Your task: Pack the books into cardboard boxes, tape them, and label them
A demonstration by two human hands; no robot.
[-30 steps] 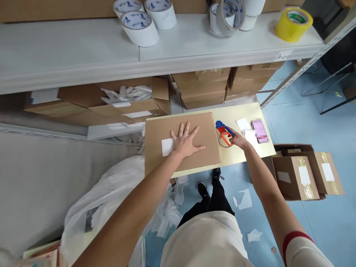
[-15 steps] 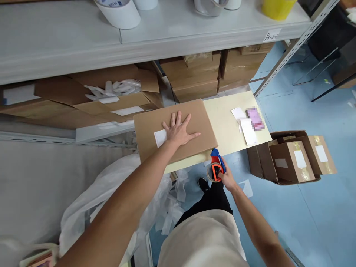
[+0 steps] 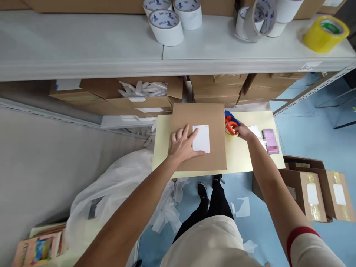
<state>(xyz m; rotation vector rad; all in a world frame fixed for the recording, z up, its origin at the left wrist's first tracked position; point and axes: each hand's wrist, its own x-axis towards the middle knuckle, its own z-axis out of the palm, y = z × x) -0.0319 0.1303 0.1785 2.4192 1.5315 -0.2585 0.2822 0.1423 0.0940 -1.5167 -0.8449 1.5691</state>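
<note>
Where the left hand (image 3: 182, 146) rests: flat on cardboard box (image 3: 214, 115), fingers (image 3: 185, 131) spread.
Right hand (image 3: 244, 132): fingers closed around tape dispenser (image 3: 230, 126).

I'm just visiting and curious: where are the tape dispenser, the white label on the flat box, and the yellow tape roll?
tape dispenser (image 3: 230, 128): head view, orange frame.
white label (image 3: 201, 139): head view, sheet's middle.
yellow tape roll (image 3: 319, 37): head view, outer side.

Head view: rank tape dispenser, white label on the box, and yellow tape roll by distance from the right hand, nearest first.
1. tape dispenser: gripped in the right hand, beside the box's right edge.
2. white label: on the cardboard box, left of the hand.
3. yellow tape roll: up on the shelf, far right.
</note>
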